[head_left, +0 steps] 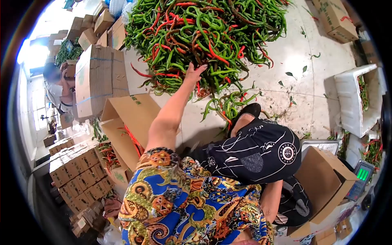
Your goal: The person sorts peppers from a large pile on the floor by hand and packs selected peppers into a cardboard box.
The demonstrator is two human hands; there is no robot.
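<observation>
My left hand (195, 74) reaches out to the near side of a large heap of long green and red chili peppers (212, 41). Its fingers are apart at the peppers, and I see no pepper held in it. A smaller bunch of chili peppers (228, 107) lies on the floor between the heap and my shoe (250, 111). My right forearm (272, 200) runs down beside my patterned trouser leg (253, 151), and the right hand itself is hidden.
An open carton (134, 108) with red peppers stands to my left, near stacked flattened cardboard (96, 77). On the right are another open carton (320, 175), a digital scale (360, 177) and a white foam box (347, 98). Another person (57, 87) is at the far left.
</observation>
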